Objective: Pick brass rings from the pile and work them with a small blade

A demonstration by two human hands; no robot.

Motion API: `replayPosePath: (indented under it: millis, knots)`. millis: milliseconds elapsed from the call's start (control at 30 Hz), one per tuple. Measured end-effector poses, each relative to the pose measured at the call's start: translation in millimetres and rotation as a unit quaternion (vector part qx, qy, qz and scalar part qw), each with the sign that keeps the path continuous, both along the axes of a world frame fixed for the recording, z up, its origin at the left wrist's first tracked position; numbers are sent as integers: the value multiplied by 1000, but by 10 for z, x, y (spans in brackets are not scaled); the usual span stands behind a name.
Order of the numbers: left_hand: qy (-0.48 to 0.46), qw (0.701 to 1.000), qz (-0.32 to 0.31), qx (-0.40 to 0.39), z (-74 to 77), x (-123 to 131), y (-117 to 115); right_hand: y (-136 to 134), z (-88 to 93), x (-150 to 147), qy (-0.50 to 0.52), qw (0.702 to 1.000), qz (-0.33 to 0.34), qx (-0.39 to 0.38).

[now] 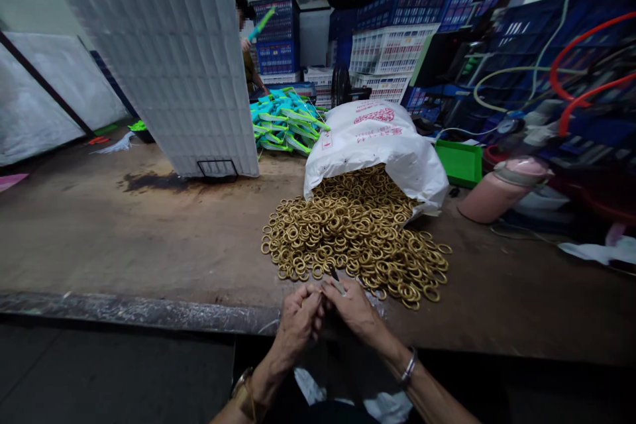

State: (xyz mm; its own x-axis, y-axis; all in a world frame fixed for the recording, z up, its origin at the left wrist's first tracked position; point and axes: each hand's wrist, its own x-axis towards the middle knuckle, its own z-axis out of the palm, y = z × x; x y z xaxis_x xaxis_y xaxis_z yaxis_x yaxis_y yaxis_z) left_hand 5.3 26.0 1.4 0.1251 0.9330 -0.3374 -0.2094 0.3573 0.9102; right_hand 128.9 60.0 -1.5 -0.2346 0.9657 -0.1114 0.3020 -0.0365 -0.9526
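Note:
My left hand (301,319) is closed in a pinch in front of the table edge. What it pinches, if anything, is hidden by the fingers. Beside it, my right hand (354,308) is closed around a slim tool (340,287) with a pale body and a dark pointed tip, which points up and away from me. The fingertips of both hands nearly meet. Just beyond them lies a heap of gold-coloured rings (342,232), spilling from the mouth of a white woven sack (368,129) with red print.
On the wooden table (209,238) stands a tall pale ribbed panel (173,73). Behind it are blue-green items (285,120) and a person (247,46) holding one. To the right are a green tray (460,163) and a pink bottle (501,189). Crates (392,50) are stacked behind.

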Motion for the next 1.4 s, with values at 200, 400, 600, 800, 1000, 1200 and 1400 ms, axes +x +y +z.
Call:
replayPosePath:
  millis: [200, 400, 600, 800, 1000, 1200, 1400]
  knots:
    - [-84, 996, 7, -8, -31, -3, -31, 4, -21, 6, 34, 999, -1, -5]
    - [-124, 992, 25, -14, -40, -8, -55, -23, 24, 30, -56, 997, -16, 51]
    - [-79, 996, 36, 14, -2, -4, -47, -140, -79, 54, -197, 969, 64, 133]
    - [-34, 998, 25, 53, -23, 0, -55, -159, -81, 46, -265, 950, 63, 151]
    - [-26, 998, 42, 35, 40, 18, -54, -178, -35, 38, -299, 939, 67, 153]
    - [4, 999, 37, 29, 30, -30, -101, -151, -74, 71, -365, 914, 114, 137]
    - [-84, 996, -29, 30, 83, -49, -251, 15, -59, 79, -418, 896, 59, 142]
